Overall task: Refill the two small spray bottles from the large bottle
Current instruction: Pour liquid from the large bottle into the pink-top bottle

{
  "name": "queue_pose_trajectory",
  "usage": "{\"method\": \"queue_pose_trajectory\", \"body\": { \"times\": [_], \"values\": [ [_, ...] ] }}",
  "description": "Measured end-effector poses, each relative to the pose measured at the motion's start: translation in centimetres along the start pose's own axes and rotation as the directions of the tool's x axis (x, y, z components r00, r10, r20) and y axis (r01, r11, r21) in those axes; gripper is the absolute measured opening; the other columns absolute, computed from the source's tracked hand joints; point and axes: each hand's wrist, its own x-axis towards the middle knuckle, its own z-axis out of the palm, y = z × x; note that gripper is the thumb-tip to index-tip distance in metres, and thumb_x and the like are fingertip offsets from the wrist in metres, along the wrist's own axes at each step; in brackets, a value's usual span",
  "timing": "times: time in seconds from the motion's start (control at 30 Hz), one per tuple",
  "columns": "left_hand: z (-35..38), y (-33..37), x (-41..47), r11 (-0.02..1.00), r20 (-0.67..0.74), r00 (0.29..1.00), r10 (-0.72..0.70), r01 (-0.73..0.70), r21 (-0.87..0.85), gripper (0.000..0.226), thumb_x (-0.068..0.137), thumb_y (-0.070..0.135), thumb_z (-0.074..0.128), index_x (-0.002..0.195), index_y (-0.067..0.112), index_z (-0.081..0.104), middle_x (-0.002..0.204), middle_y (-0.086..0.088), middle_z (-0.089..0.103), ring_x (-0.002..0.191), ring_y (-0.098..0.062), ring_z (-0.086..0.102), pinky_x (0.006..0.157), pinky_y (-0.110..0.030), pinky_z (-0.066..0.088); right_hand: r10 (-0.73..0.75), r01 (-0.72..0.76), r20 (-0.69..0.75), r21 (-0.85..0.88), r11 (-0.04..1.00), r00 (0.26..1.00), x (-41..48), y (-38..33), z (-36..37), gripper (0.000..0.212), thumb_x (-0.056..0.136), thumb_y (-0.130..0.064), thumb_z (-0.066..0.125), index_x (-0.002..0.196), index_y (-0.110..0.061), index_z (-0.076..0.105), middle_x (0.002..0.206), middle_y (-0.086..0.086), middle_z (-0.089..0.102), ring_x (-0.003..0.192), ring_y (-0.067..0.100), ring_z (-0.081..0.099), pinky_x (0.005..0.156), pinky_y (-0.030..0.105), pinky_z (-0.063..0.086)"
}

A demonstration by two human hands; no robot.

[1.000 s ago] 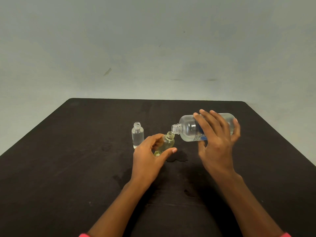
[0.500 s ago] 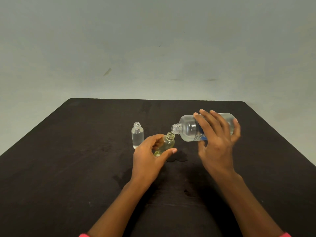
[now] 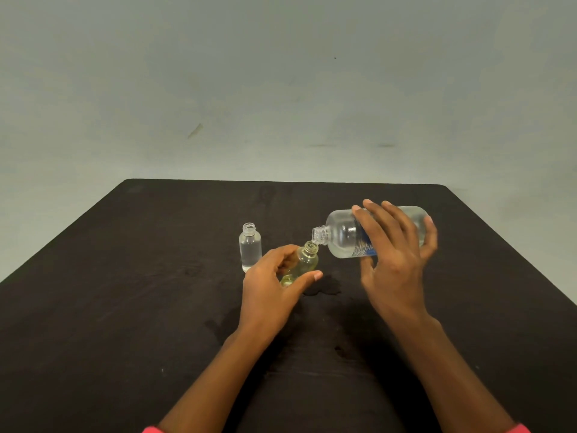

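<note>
My right hand (image 3: 395, 254) grips the large clear bottle (image 3: 342, 237), tipped on its side with the uncapped neck pointing left and down. Its mouth sits just above the open neck of a small yellowish bottle (image 3: 304, 260), which my left hand (image 3: 274, 282) holds tilted toward it, slightly above the black table (image 3: 125, 307). The second small clear bottle (image 3: 249, 246) stands upright and uncapped just left of my left hand, holding clear liquid. No caps or spray heads are in view.
A wet patch (image 3: 323, 287) darkens the table right beside the yellowish bottle, with fainter damp marks nearer to me. The table's far edge lies against a plain grey wall.
</note>
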Motion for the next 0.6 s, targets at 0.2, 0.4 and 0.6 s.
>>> {"method": "queue_pose_trajectory", "body": {
  "times": [0.2,0.4,0.6],
  "values": [
    [0.02,-0.07,-0.04,1.000,0.001,1.000,-0.003,0.003,-0.004,0.038,0.067,0.027,0.083,0.102,0.024,0.068,0.092,0.011,0.070,0.087,0.000,0.064,0.080,-0.015,0.049,0.002,-0.002,0.003,0.002,1.000,1.000,-0.01,0.06,0.05,0.085,0.058,0.012,0.076,0.131,-0.023,0.050,0.134,-0.001,0.056,0.130,0.019,0.044,0.113,0.052,0.010],
    [-0.02,-0.13,-0.01,1.000,0.009,1.000,0.001,-0.002,0.005,0.037,0.070,0.028,0.082,0.103,0.025,0.068,0.093,0.012,0.069,0.088,-0.001,0.064,0.079,-0.014,0.049,0.002,-0.002,0.016,0.003,1.000,1.000,-0.02,0.04,0.08,0.086,0.057,0.012,0.076,0.131,-0.023,0.049,0.135,-0.001,0.055,0.130,0.019,0.044,0.113,0.053,0.011],
    [0.00,-0.20,0.00,1.000,0.014,1.000,0.004,-0.004,0.006,0.037,0.070,0.028,0.081,0.105,0.023,0.067,0.094,0.011,0.069,0.089,-0.001,0.064,0.080,-0.015,0.049,0.003,-0.003,0.015,0.004,1.000,1.000,0.00,0.02,0.07,0.087,0.058,0.012,0.076,0.131,-0.025,0.047,0.135,-0.001,0.055,0.131,0.019,0.043,0.113,0.055,0.012]
  ]
}}
